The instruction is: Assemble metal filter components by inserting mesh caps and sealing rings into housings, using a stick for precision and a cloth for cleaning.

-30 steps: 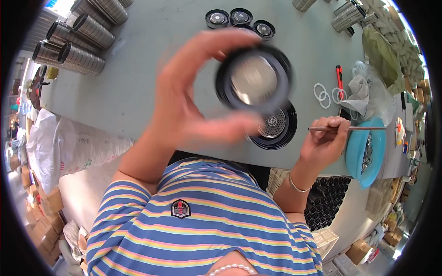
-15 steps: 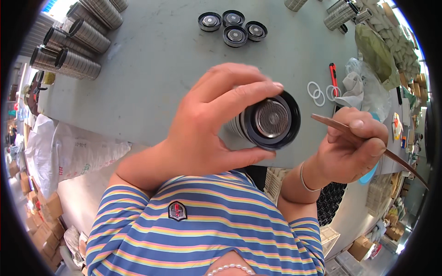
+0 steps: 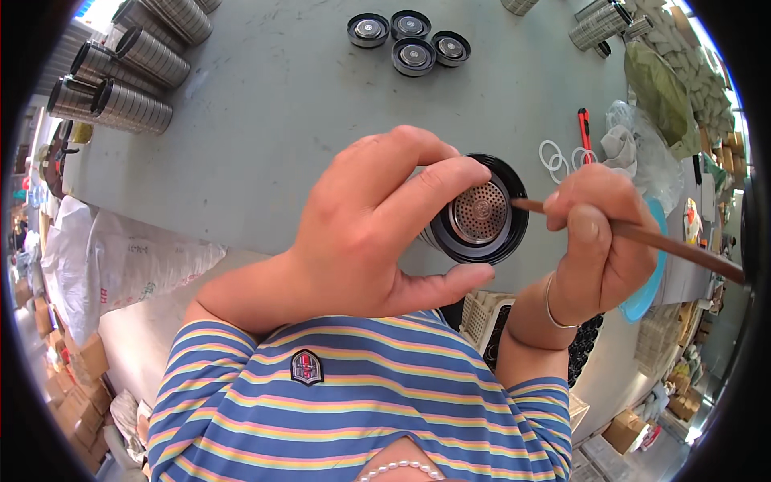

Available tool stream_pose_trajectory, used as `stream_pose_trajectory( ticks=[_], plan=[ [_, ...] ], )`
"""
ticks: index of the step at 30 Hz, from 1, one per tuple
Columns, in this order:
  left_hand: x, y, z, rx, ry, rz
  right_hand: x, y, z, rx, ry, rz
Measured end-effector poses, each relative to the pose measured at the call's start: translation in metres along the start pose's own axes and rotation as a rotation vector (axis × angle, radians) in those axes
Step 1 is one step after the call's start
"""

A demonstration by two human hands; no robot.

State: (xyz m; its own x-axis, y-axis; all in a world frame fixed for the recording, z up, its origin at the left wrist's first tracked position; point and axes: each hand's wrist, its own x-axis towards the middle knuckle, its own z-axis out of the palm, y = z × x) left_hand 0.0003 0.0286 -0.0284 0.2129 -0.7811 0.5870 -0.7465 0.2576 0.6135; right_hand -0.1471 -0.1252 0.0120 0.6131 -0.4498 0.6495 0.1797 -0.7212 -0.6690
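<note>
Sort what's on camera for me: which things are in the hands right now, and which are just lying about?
In hand:
- black round lid with perforated metal strainer, held by left hand
- thin brown stick, in right hand, tip at the lid

Lying about:
- four black lids
- ribbed metal cylinders
- white rings
- red-handled tool

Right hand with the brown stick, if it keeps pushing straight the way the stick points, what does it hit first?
Most likely the perforated metal strainer inside the black round lid held by the left hand; the brown stick in the right hand already seems to reach its rim.
</note>
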Motion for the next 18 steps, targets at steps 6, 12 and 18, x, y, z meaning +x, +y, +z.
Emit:
stream_pose_trajectory(
  ticks=[6, 12, 18],
  plan=[
    [-0.002, 0.001, -0.001, 0.019, -0.011, -0.013, 0.002, -0.003, -0.006, -0.051, -0.154, -0.020],
    [-0.001, 0.001, 0.000, 0.019, -0.010, -0.018, 0.000, 0.002, -0.003, 0.087, -0.097, -0.090],
    [0.000, 0.003, 0.001, 0.073, -0.028, -0.018, 0.004, 0.004, 0.005, 0.060, -0.060, 0.066]
  ],
)
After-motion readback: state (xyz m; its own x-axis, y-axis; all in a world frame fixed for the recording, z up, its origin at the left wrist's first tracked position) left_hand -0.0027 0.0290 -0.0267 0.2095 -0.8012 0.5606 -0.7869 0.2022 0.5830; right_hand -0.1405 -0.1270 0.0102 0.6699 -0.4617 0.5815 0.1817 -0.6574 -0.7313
